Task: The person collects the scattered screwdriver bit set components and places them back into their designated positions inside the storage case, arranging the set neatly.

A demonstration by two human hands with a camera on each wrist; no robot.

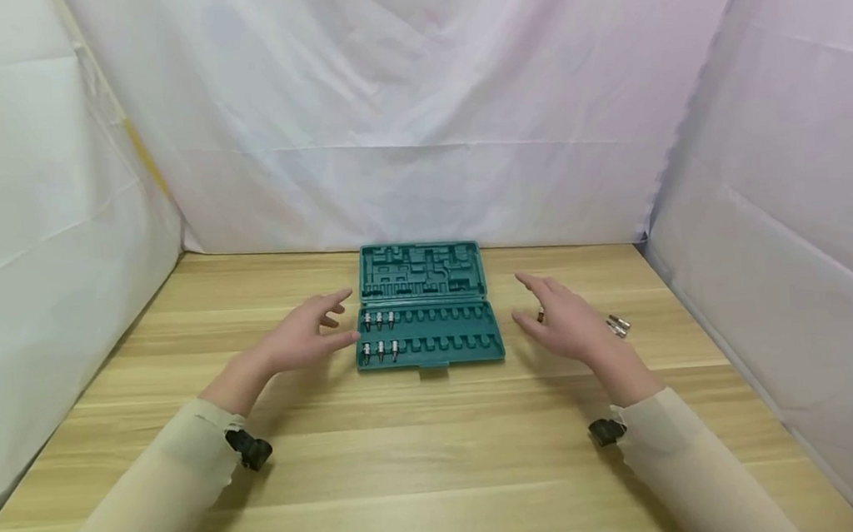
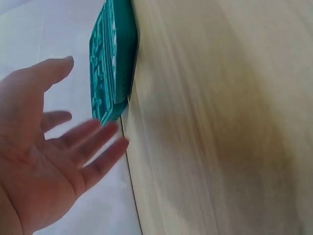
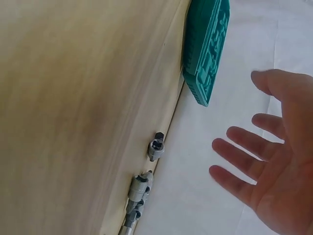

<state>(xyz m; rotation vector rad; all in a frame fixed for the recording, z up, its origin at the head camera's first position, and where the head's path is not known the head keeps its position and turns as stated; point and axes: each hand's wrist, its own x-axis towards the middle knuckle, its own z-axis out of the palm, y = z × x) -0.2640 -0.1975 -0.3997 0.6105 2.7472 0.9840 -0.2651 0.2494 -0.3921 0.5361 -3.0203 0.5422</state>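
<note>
A green plastic socket case (image 1: pixel 431 330) lies opened flat on the table, its molded lid (image 1: pixel 422 270) tilted back toward the curtain. Several silver bit sockets (image 1: pixel 381 349) fill the left end of both rows; the slots to their right hold nothing. My left hand (image 1: pixel 304 332) hovers beside the case's left edge, fingers spread and holding nothing. On the other side, my right hand (image 1: pixel 566 320) is held apart from the case, with fingers extended and nothing in them. Loose bit sockets (image 1: pixel 617 326) lie on the table beyond my right hand, and the right wrist view shows them (image 3: pixel 138 188) closer.
The wooden table (image 1: pixel 405 468) reaches back to a white curtain (image 1: pixel 421 191). White sheets (image 1: pixel 806 211) also hang along both sides. Dark wrist cameras (image 1: pixel 249 449) are strapped below the sleeves.
</note>
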